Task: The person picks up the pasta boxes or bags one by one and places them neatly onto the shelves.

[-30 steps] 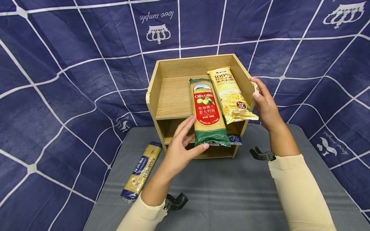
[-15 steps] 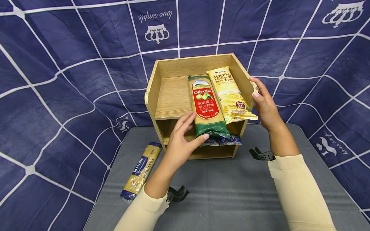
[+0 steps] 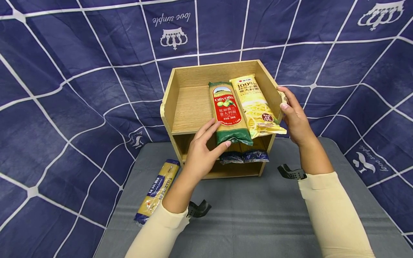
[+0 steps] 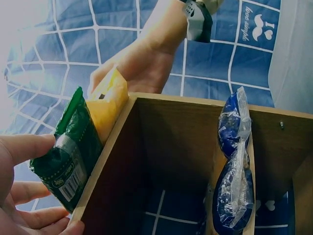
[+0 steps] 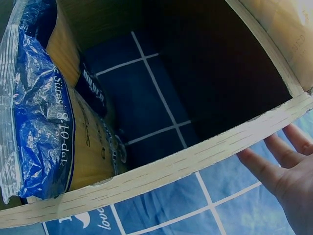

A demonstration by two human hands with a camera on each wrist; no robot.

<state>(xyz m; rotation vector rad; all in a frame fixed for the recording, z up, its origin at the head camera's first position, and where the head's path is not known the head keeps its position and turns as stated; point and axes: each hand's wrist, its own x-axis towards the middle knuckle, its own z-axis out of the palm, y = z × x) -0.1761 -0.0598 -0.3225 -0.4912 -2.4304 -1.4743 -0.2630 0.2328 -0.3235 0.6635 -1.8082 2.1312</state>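
Note:
My left hand [image 3: 201, 152] holds the lower end of a green-and-red spaghetti pack [image 3: 227, 107], thumb at the green end and fingers along its left side. That pack lies on the top level of a wooden shelf [image 3: 190, 107], its green end [image 4: 71, 166] jutting over the front edge. Beside it, against the right wall, lies a yellow pasta pack [image 3: 256, 105]. My right hand [image 3: 297, 120] grips the front of the shelf's right side panel [image 5: 195, 159], with fingers on the outer face.
Blue-ended pasta packs [image 3: 255, 156] lie in the middle compartment, their ends sticking out. Another spaghetti pack [image 3: 158, 191] lies on the grey table [image 3: 245, 215], left of the shelf. Blue checked cloth [image 3: 113, 82] hangs behind and at both sides.
The green-and-red spaghetti pack has slid further back onto the top level, my left hand moving with it. More of the blue pack ends below now shows. My right hand stays on the side panel.

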